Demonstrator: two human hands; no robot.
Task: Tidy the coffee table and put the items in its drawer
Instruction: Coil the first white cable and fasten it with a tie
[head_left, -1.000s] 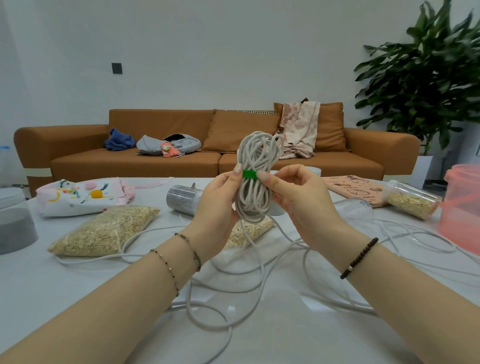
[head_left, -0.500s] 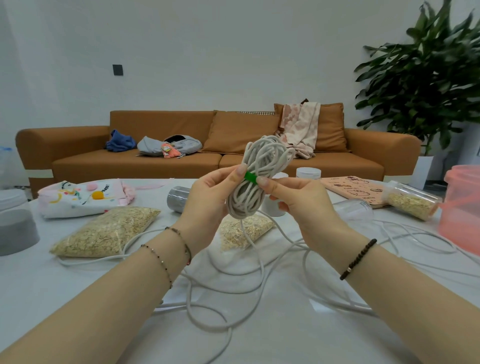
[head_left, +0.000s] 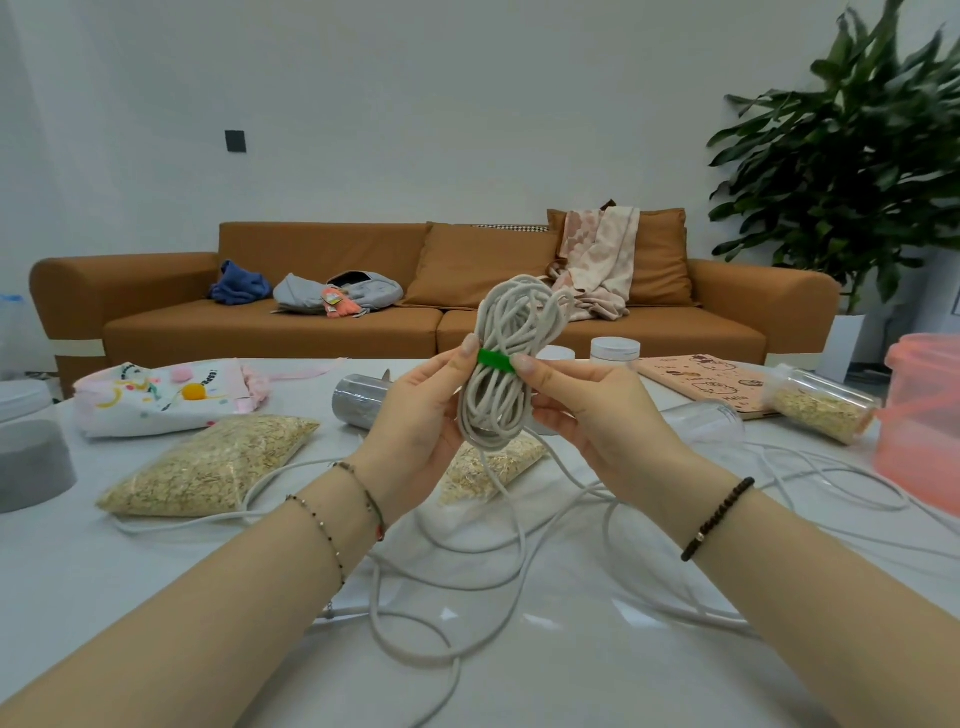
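1. Grey-white and ropey, wound into a fat cord bundle (head_left: 506, 364) with a green tie (head_left: 494, 359) round its middle.
2. Held up in the air right between the two hands, over the middle of the coffee table (head_left: 597, 691).
3. Stands with its long way up and down, tipped a little to the right at the top.
4. Gripped on its left side by the left hand (head_left: 421, 415), with fingers curled round the loops and a fingertip at the tie's left end.
5. Pinched at the tie's right end by the right hand (head_left: 592, 415), other fingers behind the loops.
6. Lies just as near to one hand as to the other, touching both.
7. Looks only partly wound: trails down from the bundle as loose cord (head_left: 503, 487), in big messy loops on the table.
8. Probably needs the tie pulled snug next, so watch for loops slipping out.
9. No drawer to see anywhere; cannot tell which way to carry the bundle.
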